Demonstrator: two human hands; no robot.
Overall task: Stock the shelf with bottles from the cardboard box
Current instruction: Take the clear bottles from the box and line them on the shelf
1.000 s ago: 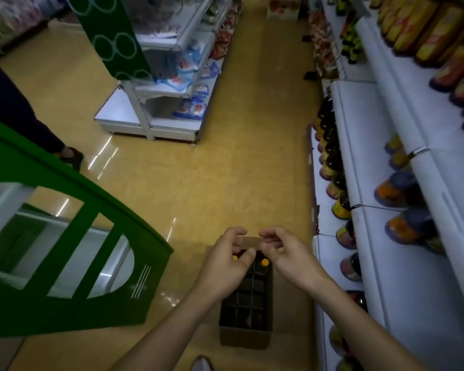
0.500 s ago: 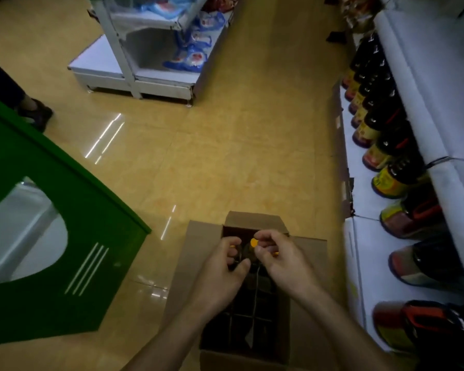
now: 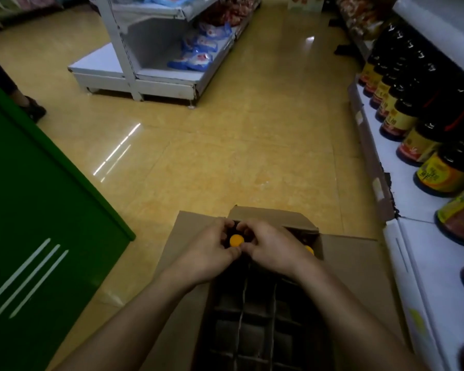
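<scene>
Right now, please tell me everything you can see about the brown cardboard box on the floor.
The brown cardboard box stands open on the yellow tiled floor, flaps folded outward, beside the white shelf. Cardboard dividers split its dark inside into cells, and the near ones look empty. At the far end, the left hand and the right hand close around an orange-capped bottle; a second orange cap shows beside it.

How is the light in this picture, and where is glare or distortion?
Head view: dim overall, the cardboard box interior nearly black, only the orange cap between left hand and right hand bright; white glare streaks on the floor; wide-angle bending tilts the shelf at right.
</scene>
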